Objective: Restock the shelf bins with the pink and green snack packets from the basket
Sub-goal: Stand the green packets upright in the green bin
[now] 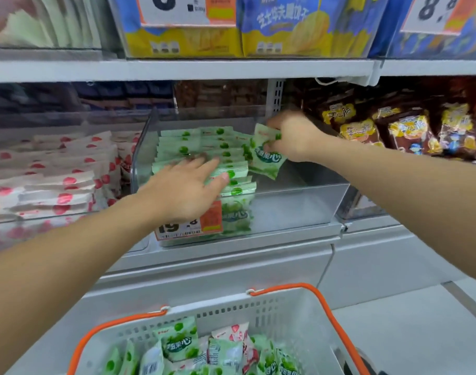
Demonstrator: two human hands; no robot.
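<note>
The right hand (293, 135) pinches a green snack packet (266, 154) by its upper edge, fingers curled round it. The packet hangs with its long axis near vertical, tilted slightly left at the top, printed face toward the camera, over the right half of the clear shelf bin (299, 201). The left hand (186, 189) lies palm-down with fingers straight and spread, pressing on the row of green packets (204, 147) stacked on edge in the left half of the same bin. Both forearms reach forward from the lower frame corners. Pink packets (55, 180) fill the adjacent bin to the left. The white basket (285, 315) with orange handles sits below, holding mixed green and pink packets.
</note>
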